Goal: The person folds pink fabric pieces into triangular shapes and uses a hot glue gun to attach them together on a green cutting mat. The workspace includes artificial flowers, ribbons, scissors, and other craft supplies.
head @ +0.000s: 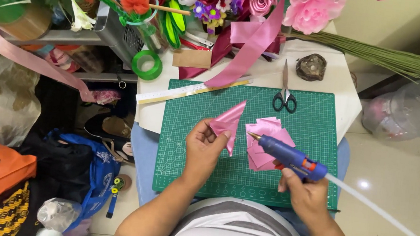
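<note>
Right hand [303, 191] has its grip clamped on the blue glue gun [289, 156]; left hand [206, 146] pinches a folded pink ribbon petal [227, 122].

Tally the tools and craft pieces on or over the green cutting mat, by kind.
Glue gun, in the right hand: 1
Folded pink ribbon piece, in the left hand: 1
Pile of pink ribbon squares: 1
Scissors: 1
Ruler, partly on the cutting mat: 1
Total: 5

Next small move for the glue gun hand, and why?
Probably bring the blue glue gun in the right hand leftward to the folded pink ribbon petal pinched in the left hand: the nozzle points at it but stands apart, over the pile of pink ribbon pieces.
</note>
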